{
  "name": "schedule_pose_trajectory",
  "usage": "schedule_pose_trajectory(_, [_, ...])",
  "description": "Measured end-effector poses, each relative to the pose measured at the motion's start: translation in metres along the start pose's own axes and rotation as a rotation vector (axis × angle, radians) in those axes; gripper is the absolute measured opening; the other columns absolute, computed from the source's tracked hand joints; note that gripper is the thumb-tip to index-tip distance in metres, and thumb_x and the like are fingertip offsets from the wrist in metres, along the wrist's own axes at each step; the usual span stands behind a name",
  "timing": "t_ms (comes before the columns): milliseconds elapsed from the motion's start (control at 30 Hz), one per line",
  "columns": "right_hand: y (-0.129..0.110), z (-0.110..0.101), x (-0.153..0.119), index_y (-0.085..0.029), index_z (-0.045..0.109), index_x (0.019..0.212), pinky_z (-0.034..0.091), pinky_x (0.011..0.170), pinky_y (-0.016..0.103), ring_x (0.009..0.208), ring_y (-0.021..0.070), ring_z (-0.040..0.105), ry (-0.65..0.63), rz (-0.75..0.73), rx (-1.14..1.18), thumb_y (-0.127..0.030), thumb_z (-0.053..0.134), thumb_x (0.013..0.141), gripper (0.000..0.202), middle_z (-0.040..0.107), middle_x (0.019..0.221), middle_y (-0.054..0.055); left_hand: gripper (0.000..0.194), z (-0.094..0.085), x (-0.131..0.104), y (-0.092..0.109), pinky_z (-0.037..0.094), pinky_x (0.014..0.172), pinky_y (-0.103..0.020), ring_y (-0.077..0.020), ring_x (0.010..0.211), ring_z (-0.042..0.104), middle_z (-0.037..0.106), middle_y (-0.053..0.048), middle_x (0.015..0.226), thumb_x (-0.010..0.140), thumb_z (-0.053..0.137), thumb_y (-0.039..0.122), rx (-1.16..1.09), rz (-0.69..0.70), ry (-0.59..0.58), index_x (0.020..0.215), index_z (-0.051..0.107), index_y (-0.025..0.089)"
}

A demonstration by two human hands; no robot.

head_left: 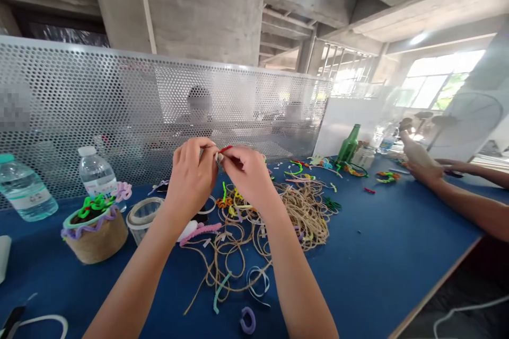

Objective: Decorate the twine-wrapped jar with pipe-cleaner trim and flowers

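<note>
My left hand (195, 169) and my right hand (248, 172) are raised above the table, fingertips meeting. Between them shows a short red fuzzy strip (226, 149), pinched by my right fingers. My left fingers are closed at a small pale piece (219, 157) beside the strip; its shape is mostly hidden. Below and behind my right wrist lies a tangled heap of brown twine (306, 212). Orange, yellow and green pipe cleaner pieces lie under my hands, and a pink fuzzy strip (201, 232) rests beneath my left wrist.
On the left stand a twine-wrapped pot (97, 241), two water bottles (97, 172) and a clear tub (139, 230). A perforated metal screen (119, 116) runs behind. A green bottle (349, 144) stands at the back right. Another person's arm (461, 201) reaches in from the right.
</note>
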State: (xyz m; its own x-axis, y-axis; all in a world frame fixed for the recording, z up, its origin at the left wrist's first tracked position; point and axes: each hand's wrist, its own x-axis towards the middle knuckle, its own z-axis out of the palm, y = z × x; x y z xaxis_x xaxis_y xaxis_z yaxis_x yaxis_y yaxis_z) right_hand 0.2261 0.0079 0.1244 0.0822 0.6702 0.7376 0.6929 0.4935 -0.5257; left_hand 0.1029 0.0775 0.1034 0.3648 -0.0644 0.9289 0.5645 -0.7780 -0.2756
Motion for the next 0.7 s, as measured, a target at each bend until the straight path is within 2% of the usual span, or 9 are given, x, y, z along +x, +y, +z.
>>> schedule_pose_trajectory(300, [0.004, 0.005, 0.001, -0.017, 0.056, 0.067, 0.036, 0.058, 0.024, 0.06, 0.0088, 0.045, 0.046, 0.001, 0.072, -0.019, 0.053, 0.084, 0.017, 0.052, 0.065, -0.001, 0.011, -0.003, 0.001, -0.003, 0.043, 0.078, -0.036, -0.0213, 0.092, 0.053, 0.055, -0.01, 0.098, 0.092, 0.046, 0.013, -0.113, -0.043, 0.037, 0.098, 0.054, 0.018])
schedule_pose_trajectory(533, [0.003, 0.017, 0.003, -0.017, 0.057, 0.07, 0.038, 0.061, 0.025, 0.065, 0.0106, 0.049, 0.12, -0.079, 0.048, -0.016, 0.053, 0.08, 0.011, 0.054, 0.069, 0.0, 0.009, -0.01, 0.001, -0.001, 0.043, 0.075, -0.034, -0.0194, 0.086, 0.052, 0.056, -0.008, 0.094, 0.092, 0.046, 0.011, -0.018, -0.046, 0.071, 0.095, 0.052, 0.017])
schedule_pose_trajectory(700, [-0.003, 0.017, 0.001, -0.018, 0.058, 0.073, 0.039, 0.062, 0.025, 0.067, 0.0109, 0.05, 0.106, -0.125, 0.018, -0.015, 0.051, 0.083, 0.011, 0.055, 0.073, 0.001, 0.009, -0.014, 0.001, -0.004, 0.044, 0.076, -0.034, -0.0189, 0.088, 0.053, 0.056, -0.007, 0.095, 0.093, 0.046, 0.012, -0.1, -0.088, 0.111, 0.094, 0.053, 0.017])
